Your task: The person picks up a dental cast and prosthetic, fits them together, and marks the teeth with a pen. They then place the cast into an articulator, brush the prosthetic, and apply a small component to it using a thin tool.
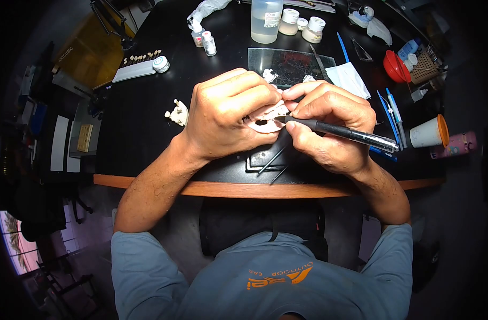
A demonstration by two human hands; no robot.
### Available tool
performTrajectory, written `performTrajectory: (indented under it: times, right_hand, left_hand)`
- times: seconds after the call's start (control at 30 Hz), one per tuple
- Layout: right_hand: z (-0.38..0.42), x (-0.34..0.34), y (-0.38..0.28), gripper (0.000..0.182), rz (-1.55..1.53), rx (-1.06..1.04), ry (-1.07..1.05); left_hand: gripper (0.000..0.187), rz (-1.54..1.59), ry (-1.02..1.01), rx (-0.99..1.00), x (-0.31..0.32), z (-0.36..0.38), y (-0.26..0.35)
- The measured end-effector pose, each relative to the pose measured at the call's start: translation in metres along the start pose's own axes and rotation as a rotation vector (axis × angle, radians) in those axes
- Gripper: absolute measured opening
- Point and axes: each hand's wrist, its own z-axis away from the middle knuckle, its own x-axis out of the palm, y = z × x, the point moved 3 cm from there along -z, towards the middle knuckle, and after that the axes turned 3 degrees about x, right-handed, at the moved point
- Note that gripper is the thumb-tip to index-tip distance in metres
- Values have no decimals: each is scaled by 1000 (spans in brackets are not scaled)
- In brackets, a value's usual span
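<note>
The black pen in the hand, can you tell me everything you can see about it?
The pen is slim and black, with a clear, shiny far end. It lies almost level, tip pointing left. The right hand pinches it near the tip between thumb and fingers. The tip touches the pale tooth model that the left hand holds above the black table.

Both forearms reach forward; the left hand [228,114] curls closed, the right hand [332,125] pinches beside it, fingertips touching.

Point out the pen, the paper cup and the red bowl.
pen [350,133], head view, middle of its dark barrel
paper cup [425,133], head view, its white side
red bowl [396,66], head view, its rim
</note>
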Motion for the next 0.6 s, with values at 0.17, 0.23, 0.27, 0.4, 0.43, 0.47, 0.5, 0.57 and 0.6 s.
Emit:
performTrajectory:
  times: [0.17,0.23,0.27,0.4,0.43,0.47,0.5,0.57,0.6]
  right_hand:
    - [-1,0,0,15,1,-4,-6]
    - [0,-1,-2,15,3,13,-10]
    - [0,-1,-2,15,5,13,-12]
    - [-3,0,-1,14,18,-46,-15]
    - [-4,0,-1,14,21,-55,-13]
    - [-4,0,-1,14,26,-52,-16]
    - [-3,0,-1,14,30,-49,-18]
    - [-3,0,-1,14,33,-48,-19]
    - [-4,0,-1,14,33,-50,-19]
  left_hand:
    - [41,-3,-12,-17,0,0,1]
    - [41,-5,-16,-17,-1,0,1]
    - [41,-5,-18,-18,-1,0,1]
    - [42,-7,-14,-11,-1,0,1]
    - [41,-7,-14,-11,-1,0,1]
    - [41,-7,-13,-11,-1,0,1]
    - [41,-9,-16,-13,-1,0,1]
    - [41,-14,-22,-18,-1,-1,1]
    - [41,-13,-23,-21,-1,0,1]
